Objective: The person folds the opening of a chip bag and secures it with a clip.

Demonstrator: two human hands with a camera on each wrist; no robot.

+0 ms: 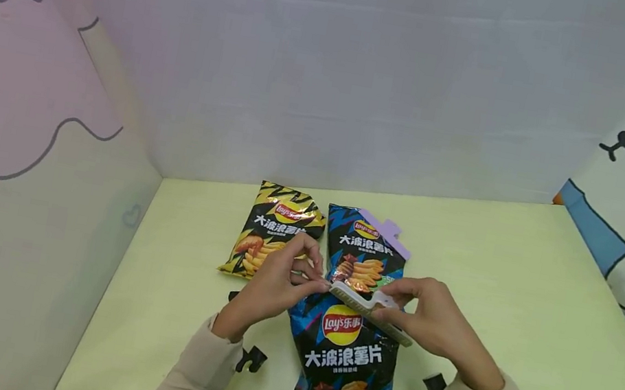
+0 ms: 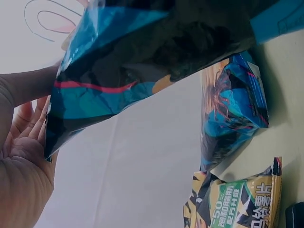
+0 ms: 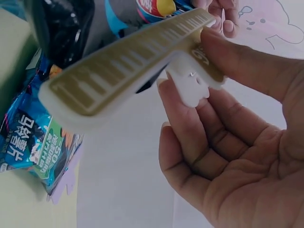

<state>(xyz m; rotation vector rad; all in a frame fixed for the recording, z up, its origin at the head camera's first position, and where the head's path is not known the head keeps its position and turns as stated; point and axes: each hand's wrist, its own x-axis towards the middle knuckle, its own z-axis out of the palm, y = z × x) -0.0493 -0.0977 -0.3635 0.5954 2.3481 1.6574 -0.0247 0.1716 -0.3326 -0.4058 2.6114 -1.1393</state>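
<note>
A blue-and-black potato chip bag (image 1: 341, 367) is in front of me, its top edge lifted off the table. My left hand (image 1: 274, 286) pinches the top left corner of this bag between thumb and fingers; the left wrist view shows the bag (image 2: 156, 52) slanting away from that hand (image 2: 23, 166). Thumb and fingers of my right hand (image 1: 437, 321) hold a white bag clip (image 1: 353, 299) with a gold, striped face. It lies slantwise along the bag's top edge. In the right wrist view the clip (image 3: 128, 64) hides part of the bag; whether it is fastened I cannot tell.
Behind stands a second blue chip bag (image 1: 364, 249) with a purple clip (image 1: 387, 231) across its top right corner. A yellow-and-black chip bag (image 1: 276, 223) lies to its left. Small black pieces (image 1: 253, 359) show beside both wrists. Patterned walls (image 1: 331, 87) border the pale yellow table (image 1: 524, 274).
</note>
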